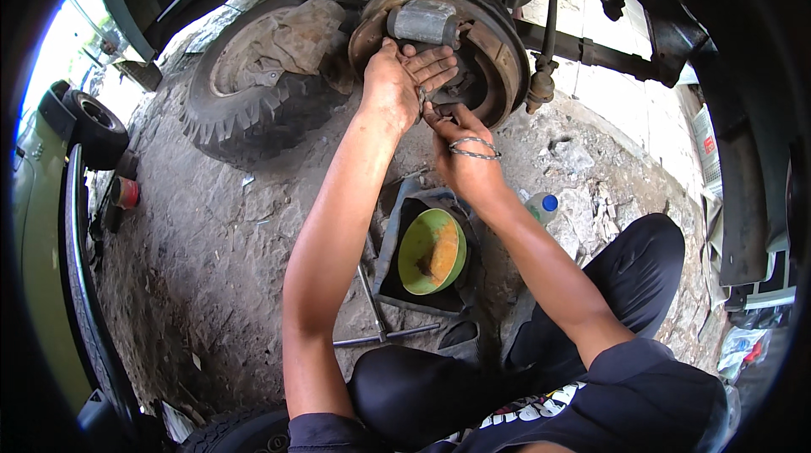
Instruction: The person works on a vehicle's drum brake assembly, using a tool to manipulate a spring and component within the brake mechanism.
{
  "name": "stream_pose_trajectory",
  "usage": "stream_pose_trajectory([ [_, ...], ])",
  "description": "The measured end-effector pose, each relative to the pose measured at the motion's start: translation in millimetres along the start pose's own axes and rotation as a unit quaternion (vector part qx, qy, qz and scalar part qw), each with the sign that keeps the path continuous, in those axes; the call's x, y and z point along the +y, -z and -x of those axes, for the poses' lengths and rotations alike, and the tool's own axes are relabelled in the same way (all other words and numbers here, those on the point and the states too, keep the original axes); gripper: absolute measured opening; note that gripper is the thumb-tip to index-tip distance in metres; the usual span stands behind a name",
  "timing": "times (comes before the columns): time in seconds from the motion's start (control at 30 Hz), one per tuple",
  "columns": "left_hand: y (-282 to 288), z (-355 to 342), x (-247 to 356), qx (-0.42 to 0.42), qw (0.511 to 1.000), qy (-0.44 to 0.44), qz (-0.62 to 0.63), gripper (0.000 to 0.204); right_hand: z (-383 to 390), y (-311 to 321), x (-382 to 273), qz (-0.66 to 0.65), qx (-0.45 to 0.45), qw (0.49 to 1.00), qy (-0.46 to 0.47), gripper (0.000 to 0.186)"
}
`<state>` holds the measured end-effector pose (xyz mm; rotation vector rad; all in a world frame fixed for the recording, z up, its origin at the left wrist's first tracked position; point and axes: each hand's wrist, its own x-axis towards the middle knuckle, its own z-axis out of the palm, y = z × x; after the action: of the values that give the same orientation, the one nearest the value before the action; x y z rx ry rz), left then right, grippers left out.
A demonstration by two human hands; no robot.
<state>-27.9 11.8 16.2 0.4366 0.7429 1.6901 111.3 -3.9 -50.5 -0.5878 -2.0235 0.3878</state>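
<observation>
Under a vehicle, a rusty round brake assembly (pixel 494 47) has a dull silver cylinder (pixel 421 20) at its upper part. My left hand (pixel 397 79) lies just below the cylinder, palm partly showing, its fingers stretched to the right across the hub area. My right hand (pixel 463 142), with a cord looped round it, is just below the left one at the assembly's lower edge. Its fingertips are closed around a small dark part beside my left palm, too hidden to name.
A large treaded wheel (pixel 253 128) lies left of the assembly. Below are a green bowl (pixel 410 250) with orange-brown contents in a dark tray (pixel 389 297), a cross wrench (pixel 380 330) and a blue-capped bottle (pixel 541 210). A red can (pixel 125 193) is at left; a steel linkage (pixel 541 81) hangs right.
</observation>
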Motion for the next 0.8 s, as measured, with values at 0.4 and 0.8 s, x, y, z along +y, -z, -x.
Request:
stream_pose_trajectory([
  [0.4,1.6,5.4,-6.2,0.005,0.99,-0.013,0.137,0.036,48.6,7.0,10.4,-0.567,0.219,0.731,-0.308,0.04],
  [0.8,1.8,0.5,-16.7,-0.011,0.99,-0.04,0.136,0.035,37.5,14.4,-12.1,-0.273,-0.06,0.896,-0.346,0.05],
])
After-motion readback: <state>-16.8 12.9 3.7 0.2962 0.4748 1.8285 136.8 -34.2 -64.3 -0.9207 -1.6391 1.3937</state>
